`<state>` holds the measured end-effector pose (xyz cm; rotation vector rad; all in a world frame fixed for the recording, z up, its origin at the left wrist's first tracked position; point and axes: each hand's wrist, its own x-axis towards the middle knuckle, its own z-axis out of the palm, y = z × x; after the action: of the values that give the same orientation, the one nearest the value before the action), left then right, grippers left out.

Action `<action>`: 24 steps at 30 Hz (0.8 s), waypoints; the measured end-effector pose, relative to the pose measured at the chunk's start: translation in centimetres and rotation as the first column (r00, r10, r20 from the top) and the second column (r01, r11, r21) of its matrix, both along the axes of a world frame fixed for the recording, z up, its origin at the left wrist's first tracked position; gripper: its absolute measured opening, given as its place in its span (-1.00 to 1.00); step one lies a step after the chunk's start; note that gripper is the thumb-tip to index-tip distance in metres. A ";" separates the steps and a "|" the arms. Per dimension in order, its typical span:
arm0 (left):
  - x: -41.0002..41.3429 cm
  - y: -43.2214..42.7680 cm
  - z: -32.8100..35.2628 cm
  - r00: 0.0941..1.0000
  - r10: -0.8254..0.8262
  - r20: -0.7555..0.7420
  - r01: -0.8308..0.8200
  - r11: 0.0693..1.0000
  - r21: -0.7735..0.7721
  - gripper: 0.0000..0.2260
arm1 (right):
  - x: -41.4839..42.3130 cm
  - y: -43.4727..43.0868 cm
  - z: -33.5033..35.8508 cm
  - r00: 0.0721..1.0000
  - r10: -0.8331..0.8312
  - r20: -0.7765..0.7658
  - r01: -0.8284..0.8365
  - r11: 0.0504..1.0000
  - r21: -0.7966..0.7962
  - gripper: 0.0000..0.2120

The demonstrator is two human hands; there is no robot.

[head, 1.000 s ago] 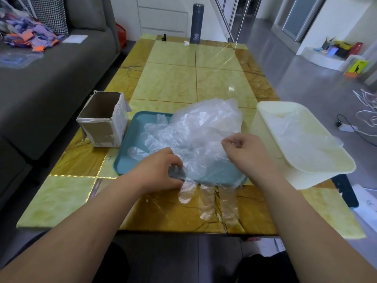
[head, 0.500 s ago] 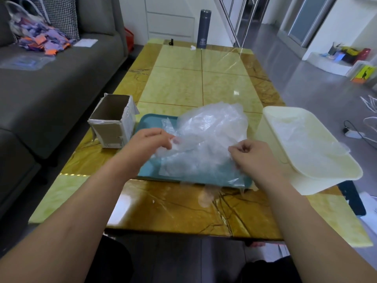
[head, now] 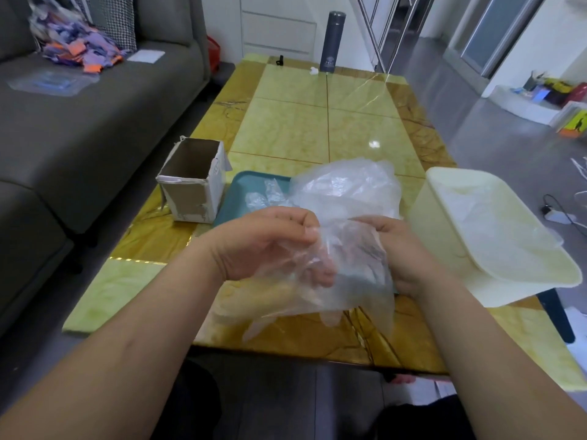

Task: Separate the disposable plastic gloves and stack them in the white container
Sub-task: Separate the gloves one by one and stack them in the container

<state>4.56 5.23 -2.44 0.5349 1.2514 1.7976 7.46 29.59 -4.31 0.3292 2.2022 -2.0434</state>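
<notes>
Stretching away under everything is the yellow tabletop (head: 317,128), with the white container (head: 495,236) at its right edge, a few gloves already inside. On the teal tray (head: 251,192) sits the crumpled pile of gloves (head: 346,188). Both hands are pinched shut on one clear glove (head: 343,281) held above the tabletop's near edge: left hand (head: 266,242), right hand (head: 403,252). Peeling slowly (the film probably clings) should free a single layer.

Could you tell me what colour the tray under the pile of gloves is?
The tray is teal, seen in the head view.
</notes>
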 end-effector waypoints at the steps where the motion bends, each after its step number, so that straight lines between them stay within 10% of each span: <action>1: -0.2 0.2 -0.3 0.993 0.081 -0.091 -0.090 0.992 -0.094 -0.91 | -0.2 -0.1 -0.2 0.999 0.023 0.029 -0.022 1.000 -0.004 -0.90; 5: -0.8 0.7 -0.9 0.875 0.278 -0.396 -0.411 0.859 -0.305 -0.91 | -0.8 0.1 -0.5 0.984 0.045 0.175 -0.038 0.998 -0.046 -0.77; 11: -1.4 0.2 -1.7 0.854 0.226 -0.469 -0.433 0.807 -0.401 -0.89 | 0.6 -0.5 0.9 0.933 0.282 0.222 -0.158 0.878 -0.452 -0.55; 16: -1.5 0.6 -2.0 0.836 0.288 -0.467 -0.486 0.784 -0.386 -0.86 | 0.7 -0.2 1.2 0.903 0.359 0.236 -0.217 0.856 -0.469 -0.20; 24: -1.9 1.2 -1.7 0.814 0.483 -0.323 -0.577 0.739 -0.348 -0.63 | 0.9 -0.4 0.7 0.955 0.267 0.130 -0.218 0.928 -0.302 -0.84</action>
<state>2.69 6.40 -4.19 0.1037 2.0574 1.8494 8.34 29.14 -3.62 0.1787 1.7237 -2.0703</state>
